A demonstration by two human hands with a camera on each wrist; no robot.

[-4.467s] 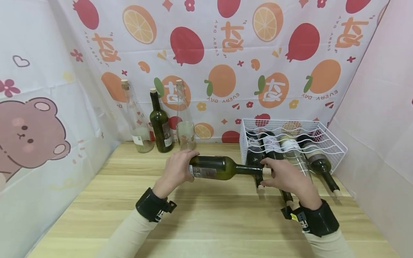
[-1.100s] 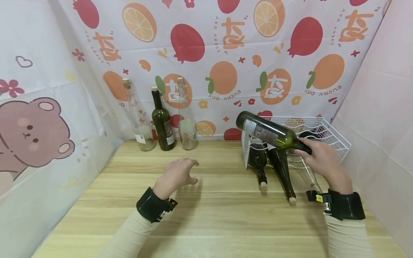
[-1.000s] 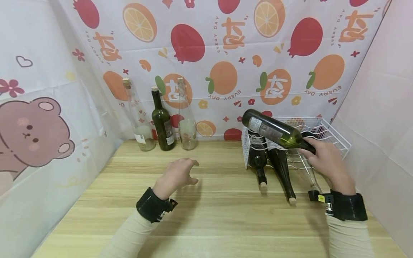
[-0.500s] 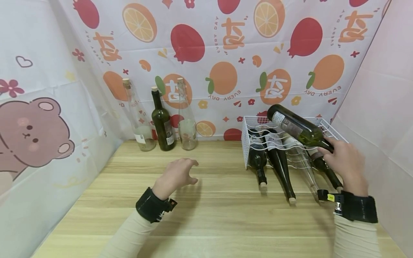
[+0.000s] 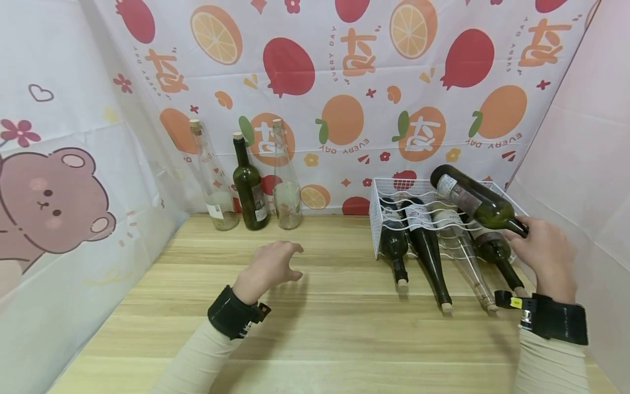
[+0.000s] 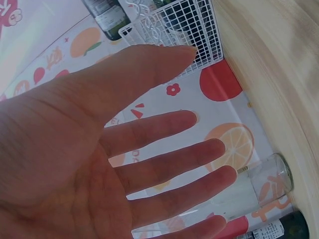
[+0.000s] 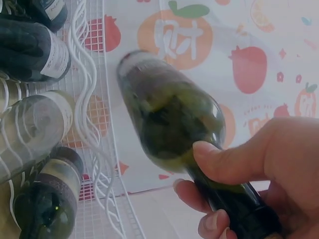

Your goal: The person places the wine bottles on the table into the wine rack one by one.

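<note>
My right hand (image 5: 546, 251) grips a dark green wine bottle (image 5: 474, 200) by its neck. The bottle slants over the right part of a white wire rack (image 5: 375, 230), base up toward the back left. In the right wrist view, thumb and fingers wrap the neck of the green bottle (image 7: 174, 119). Several corked bottles lie in the rack, necks toward me: two dark ones (image 5: 428, 251) at left, a clear one (image 5: 465, 254), and a dark one (image 5: 497, 257) at right. My left hand (image 5: 268, 268) hovers over the wooden table, fingers spread and holding nothing.
At the back left stand a clear bottle (image 5: 221, 205), a green bottle (image 5: 251, 194) and another clear bottle (image 5: 287, 200), all corked. A fruit-print cloth (image 5: 339, 71) hangs behind the wooden table (image 5: 315, 339); pale cloth (image 5: 585, 164) borders the right.
Earlier both hands held the green bottle level before the rack. The left hand has since let go; the right has carried the bottle by its neck rightward over the rack.
</note>
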